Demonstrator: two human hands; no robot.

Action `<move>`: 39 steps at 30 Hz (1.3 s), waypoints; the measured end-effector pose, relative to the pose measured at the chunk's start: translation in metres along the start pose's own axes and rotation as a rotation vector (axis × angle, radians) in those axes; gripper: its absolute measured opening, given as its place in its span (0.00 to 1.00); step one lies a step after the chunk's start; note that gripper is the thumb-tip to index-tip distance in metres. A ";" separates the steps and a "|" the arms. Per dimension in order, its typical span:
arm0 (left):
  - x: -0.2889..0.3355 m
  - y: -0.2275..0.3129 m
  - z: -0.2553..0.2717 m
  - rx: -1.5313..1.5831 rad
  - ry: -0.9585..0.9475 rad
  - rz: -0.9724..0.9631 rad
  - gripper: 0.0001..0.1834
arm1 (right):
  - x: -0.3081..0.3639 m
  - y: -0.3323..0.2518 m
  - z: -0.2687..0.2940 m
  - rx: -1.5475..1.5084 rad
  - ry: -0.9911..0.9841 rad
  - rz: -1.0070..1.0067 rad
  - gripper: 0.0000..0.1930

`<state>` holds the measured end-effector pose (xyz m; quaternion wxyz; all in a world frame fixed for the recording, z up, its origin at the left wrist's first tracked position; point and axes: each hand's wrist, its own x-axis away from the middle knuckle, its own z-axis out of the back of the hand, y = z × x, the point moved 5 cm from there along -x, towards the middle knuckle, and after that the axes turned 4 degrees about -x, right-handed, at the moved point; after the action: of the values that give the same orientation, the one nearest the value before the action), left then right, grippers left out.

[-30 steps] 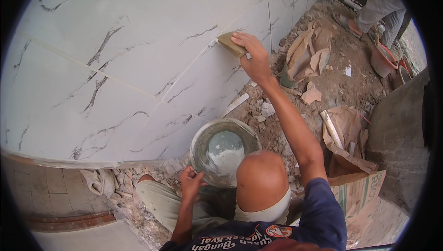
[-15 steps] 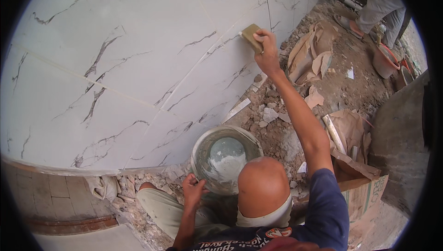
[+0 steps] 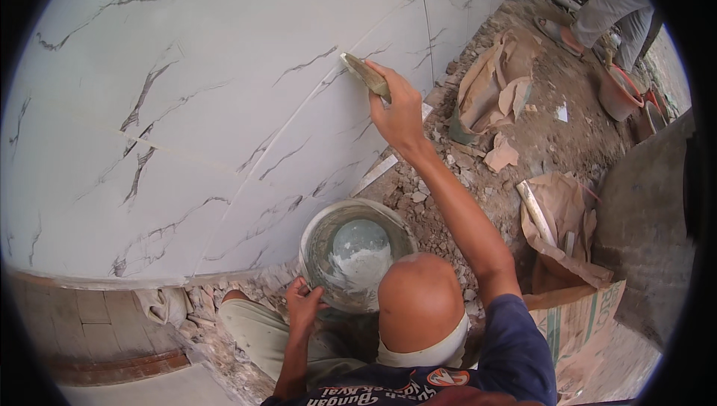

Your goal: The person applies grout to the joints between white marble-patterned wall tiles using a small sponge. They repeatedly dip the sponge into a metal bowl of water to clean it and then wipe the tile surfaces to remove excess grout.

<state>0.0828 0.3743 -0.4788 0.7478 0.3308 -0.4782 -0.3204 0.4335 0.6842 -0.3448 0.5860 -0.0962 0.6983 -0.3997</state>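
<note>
My right hand [image 3: 399, 111] grips a flat, olive-tan sponge [image 3: 364, 76], its whitish tip touching the pale joint line between marbled tiles. These large white tiles [image 3: 216, 129] with dark veins cover the wall in front of me. Between my knees and the wall stands a round bucket [image 3: 305, 245], grey-smeared inside, with whitish paste in its bottom. At the bucket's near left rim, my left hand [image 3: 304, 305] has its fingers closed on the edge.
Rubble and dirt run along the wall's foot. Torn brown paper sacks [image 3: 489, 81] lie to the right, and another paper bag [image 3: 579, 309] stands nearer. At the far right are a person's legs [image 3: 616, 2] and a reddish bucket [image 3: 620, 92]. A grey curved surface [image 3: 642, 204] borders the right.
My right hand has carried the sponge left and slightly nearer along the joint line, tilting it so its edge meets the tiles. My left hand stays at the bucket rim.
</note>
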 end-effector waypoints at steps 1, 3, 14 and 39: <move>0.000 -0.004 0.005 -0.041 0.019 0.002 0.14 | 0.001 0.003 0.004 -0.080 -0.009 -0.025 0.26; 0.006 0.006 -0.004 -0.005 -0.002 0.002 0.13 | -0.017 0.023 0.028 0.014 0.144 -0.005 0.26; 0.008 0.008 -0.011 -0.010 0.010 0.001 0.12 | -0.095 0.130 0.035 0.162 0.460 0.255 0.23; 0.011 0.009 -0.007 -0.027 -0.018 0.008 0.10 | -0.024 -0.024 0.002 0.073 0.063 0.088 0.27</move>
<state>0.0944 0.3723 -0.4685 0.7491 0.3157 -0.4819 -0.3270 0.4343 0.6820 -0.3107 0.5837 -0.0314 0.7051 -0.4015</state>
